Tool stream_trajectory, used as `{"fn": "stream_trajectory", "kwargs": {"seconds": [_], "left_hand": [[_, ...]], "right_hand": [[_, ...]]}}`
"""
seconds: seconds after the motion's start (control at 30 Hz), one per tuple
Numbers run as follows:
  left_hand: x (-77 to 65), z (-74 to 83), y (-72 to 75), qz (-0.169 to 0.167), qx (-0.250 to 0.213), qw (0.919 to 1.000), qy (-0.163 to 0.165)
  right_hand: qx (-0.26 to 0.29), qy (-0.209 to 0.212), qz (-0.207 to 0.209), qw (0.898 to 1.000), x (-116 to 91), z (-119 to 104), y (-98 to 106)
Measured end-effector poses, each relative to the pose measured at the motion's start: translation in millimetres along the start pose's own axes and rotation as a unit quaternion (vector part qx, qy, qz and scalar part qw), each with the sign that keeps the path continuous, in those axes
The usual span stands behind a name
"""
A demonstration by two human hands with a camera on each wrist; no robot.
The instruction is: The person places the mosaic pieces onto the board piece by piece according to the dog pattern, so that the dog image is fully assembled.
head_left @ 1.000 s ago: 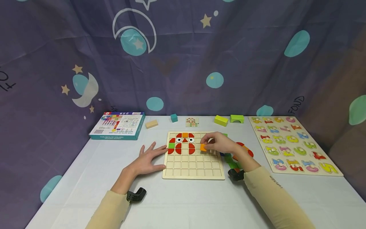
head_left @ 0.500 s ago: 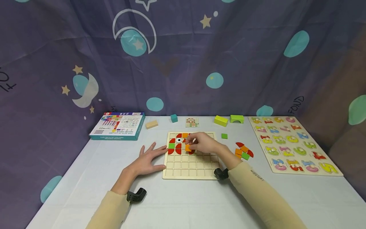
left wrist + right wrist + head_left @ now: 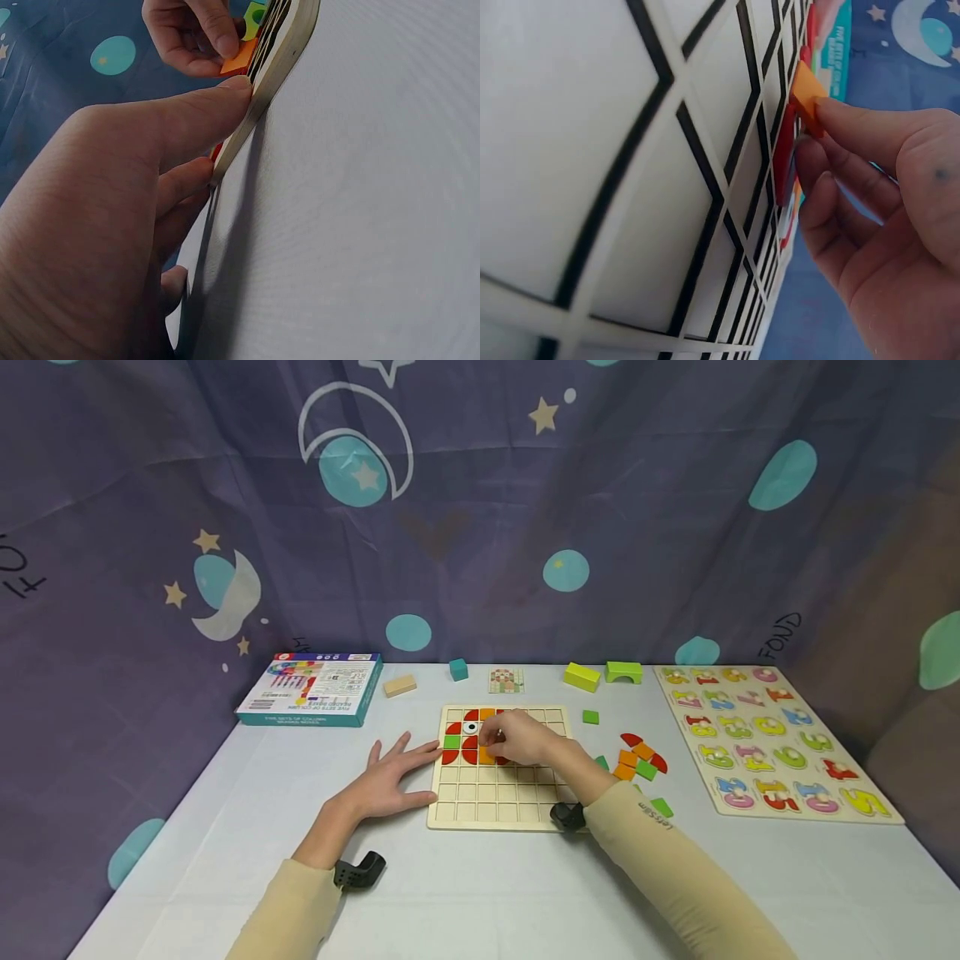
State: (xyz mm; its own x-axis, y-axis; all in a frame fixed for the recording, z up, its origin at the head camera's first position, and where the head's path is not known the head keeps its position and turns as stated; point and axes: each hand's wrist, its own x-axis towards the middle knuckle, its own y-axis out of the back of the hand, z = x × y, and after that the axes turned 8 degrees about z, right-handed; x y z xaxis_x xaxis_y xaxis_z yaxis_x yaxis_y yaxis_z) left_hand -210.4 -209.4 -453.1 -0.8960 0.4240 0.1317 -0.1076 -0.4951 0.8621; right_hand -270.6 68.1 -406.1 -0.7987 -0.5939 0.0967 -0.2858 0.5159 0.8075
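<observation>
My right hand (image 3: 517, 737) is over the upper left part of the wooden grid board (image 3: 495, 816). Its thumb and fingers pinch an orange square tile (image 3: 808, 97), tilted among red quarter-round tiles (image 3: 784, 154). Part of the orange tile is hidden by the hand in the head view. Fingers spread, my left hand (image 3: 384, 783) lies at the board's left edge; its thumb touches the rim in the left wrist view. Set in the grid are a green tile (image 3: 452, 742), red pieces and a round eye tile (image 3: 470, 727).
Loose orange, red and green tiles (image 3: 627, 760) lie right of the board. A number puzzle (image 3: 720, 752) stands farther right, a flat box (image 3: 311, 689) at the back left. Behind the board are a pattern card (image 3: 507, 681) and several blocks (image 3: 581, 677).
Carrying the orange tile, my right hand has moved left across the board and lowered it among the red tiles. The left hand has stayed in place.
</observation>
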Motion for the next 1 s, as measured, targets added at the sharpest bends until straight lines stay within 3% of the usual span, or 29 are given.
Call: {"fn": "stream_trajectory", "kwargs": {"seconds": [0.47,0.77,1.0], "left_hand": [[-0.5,3.2,-0.8,0.003,-0.002,1.0000,-0.007],[0.4,2.7,-0.7,0.004,0.001,1.0000,-0.007],[-0.2,0.8,-0.8,0.007,0.001,0.9999,-0.011]], "right_hand": [[0.017,-0.017,0.012,1.000,-8,5,10],[0.023,0.006,0.039,0.999,-37,24,33],[0.039,-0.012,0.060,0.997,-62,44,51]]}}
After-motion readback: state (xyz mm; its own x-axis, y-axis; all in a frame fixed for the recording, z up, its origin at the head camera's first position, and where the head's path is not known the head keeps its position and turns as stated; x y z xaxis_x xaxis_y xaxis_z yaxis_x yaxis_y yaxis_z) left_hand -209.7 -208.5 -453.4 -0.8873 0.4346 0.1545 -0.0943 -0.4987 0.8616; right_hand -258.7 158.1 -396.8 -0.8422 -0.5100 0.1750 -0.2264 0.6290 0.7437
